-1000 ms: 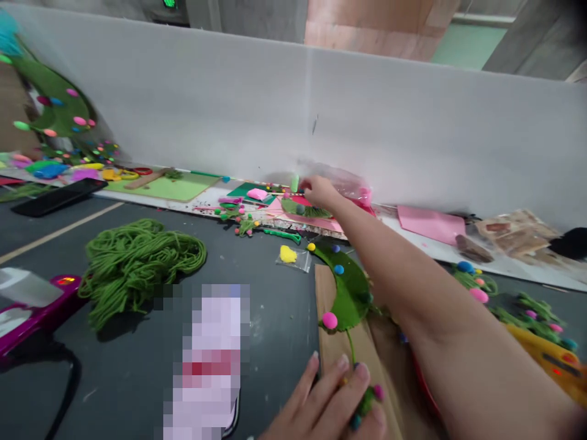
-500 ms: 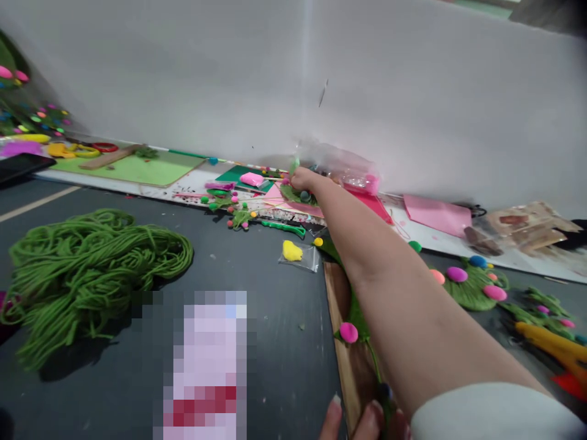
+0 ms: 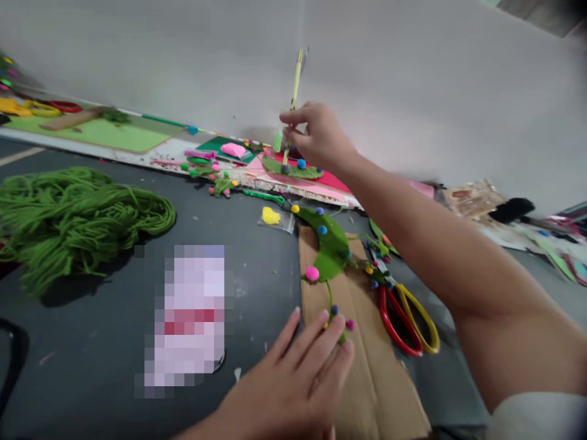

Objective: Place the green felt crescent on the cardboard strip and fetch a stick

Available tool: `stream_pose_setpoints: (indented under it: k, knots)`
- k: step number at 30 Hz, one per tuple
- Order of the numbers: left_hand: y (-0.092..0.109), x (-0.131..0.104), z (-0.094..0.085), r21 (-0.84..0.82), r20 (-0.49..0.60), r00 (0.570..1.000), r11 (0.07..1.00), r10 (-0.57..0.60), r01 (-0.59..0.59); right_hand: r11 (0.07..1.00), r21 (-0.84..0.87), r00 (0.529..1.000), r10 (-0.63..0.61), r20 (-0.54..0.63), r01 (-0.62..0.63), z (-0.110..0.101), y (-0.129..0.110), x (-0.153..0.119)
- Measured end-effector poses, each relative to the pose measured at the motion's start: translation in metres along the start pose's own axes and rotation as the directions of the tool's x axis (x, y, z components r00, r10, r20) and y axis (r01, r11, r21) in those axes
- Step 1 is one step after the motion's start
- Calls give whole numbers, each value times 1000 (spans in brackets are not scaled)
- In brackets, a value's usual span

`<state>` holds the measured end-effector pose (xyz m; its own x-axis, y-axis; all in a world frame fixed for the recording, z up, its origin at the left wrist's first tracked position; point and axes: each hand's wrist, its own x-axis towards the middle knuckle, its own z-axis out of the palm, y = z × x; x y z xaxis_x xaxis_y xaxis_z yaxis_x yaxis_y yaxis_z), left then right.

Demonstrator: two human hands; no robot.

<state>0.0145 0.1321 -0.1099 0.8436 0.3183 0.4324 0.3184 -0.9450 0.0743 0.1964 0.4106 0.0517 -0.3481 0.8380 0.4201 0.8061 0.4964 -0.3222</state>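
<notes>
My right hand (image 3: 316,131) pinches a slim pale yellow stick (image 3: 297,76), held upright with its lower end by a green leaf piece (image 3: 296,170) at the wall. My left hand (image 3: 302,373) lies spread at the bottom centre, fingers on the edge of a cardboard sheet (image 3: 362,366) and beside a thin green stem with small coloured balls. On the cardboard rests a curved green leaf shape (image 3: 332,244) with pink, blue and yellow balls. Scissors (image 3: 408,318) with red and yellow handles lie to its right.
Green yarn (image 3: 87,223) is heaped at the left. A small bag with yellow clay (image 3: 270,216) and a green-handled cutter (image 3: 263,196) lie beyond the cardboard. Along the wall are a light green board (image 3: 101,135), pink clay (image 3: 233,150) and plastic packets (image 3: 472,198).
My right hand has lifted from the things by the wall, with the yellow stick now visible in it. My left hand has come further into view, and the scissors and cardboard are uncovered.
</notes>
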Motion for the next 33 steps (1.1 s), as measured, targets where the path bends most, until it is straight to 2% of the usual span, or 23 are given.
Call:
stream_pose_setpoints:
  k: [2,4,5,7,10,12,14,16,18,21,25,29,30,33]
  knots:
    - [2,2,-13,-147,68,996,987,-55,65,978,207,998,18,-60,-5,-18,-31,-71]
    - [6,5,-24,-256,107,985,953,-137,160,900,427,994,104,-27,-83,-29,-54,-145]
    - [8,5,-29,-287,96,983,941,-157,179,834,530,986,164,30,-154,-32,-60,-180]
    - [15,6,-35,-282,114,978,938,-178,203,638,696,940,291,177,-329,-36,-63,-238]
    - [24,11,-39,-219,127,981,960,-148,174,362,804,837,469,281,-472,-38,-49,-289]
    - [26,17,-38,-166,105,989,978,-108,125,317,838,812,538,227,-445,-38,-38,-301]
    - [23,23,-35,-104,44,996,991,-77,81,384,837,828,545,135,-389,-36,-31,-300]
    - [18,27,-32,-42,-2,998,997,-70,70,492,799,857,512,56,-346,-35,-29,-294]
    - [11,28,-28,7,-21,999,999,-43,43,509,802,852,523,0,-312,-33,-31,-286]
    - [6,23,-24,-29,4,1000,999,-22,23,533,778,835,551,-19,-334,-30,-32,-282]
    - [5,15,-22,-251,123,991,965,-53,82,604,641,765,643,-42,-474,-24,-33,-289]
    - [5,11,-22,-298,111,991,948,-79,109,644,595,837,540,91,-480,-20,-40,-294]
    - [5,11,-22,-279,105,992,955,-71,98,640,603,840,534,96,-476,-19,-42,-294]
    - [3,11,-21,-229,98,995,972,-33,55,565,669,809,581,93,-482,-18,-44,-293]
